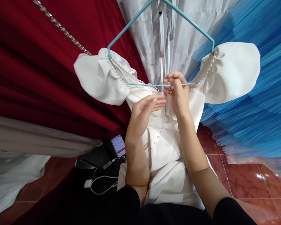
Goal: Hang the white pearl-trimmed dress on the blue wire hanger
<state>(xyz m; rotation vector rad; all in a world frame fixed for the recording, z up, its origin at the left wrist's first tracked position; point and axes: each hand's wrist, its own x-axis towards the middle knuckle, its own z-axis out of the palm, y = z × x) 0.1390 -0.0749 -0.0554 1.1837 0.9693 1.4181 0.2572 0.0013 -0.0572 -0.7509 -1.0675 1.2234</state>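
A white dress point(165, 153) with puffed sleeves, pearl-beaded neckline edges and small covered buttons hangs in front of me on a light blue hanger point(133, 20). My left hand point(146, 109) is beside the upper bodice, its fingers stretched out together toward the button line, with no object seen in it. At the neckline, my right hand point(180, 95) has its fingers curled at the hanger's lower bar. The bar crosses in front of some fingers and passes behind the thumb area. Whatever these fingertips grip, if anything, is hidden.
Red curtain fabric point(67, 78) with a bead chain point(61, 26) hangs at left; blue tulle point(253, 103) fills the right. Behind the hanger is white fabric point(140, 34). Low left, a lit phone point(118, 146) and white cable point(100, 178) lie on a black surface. Red tiles point(245, 178) cover the floor.
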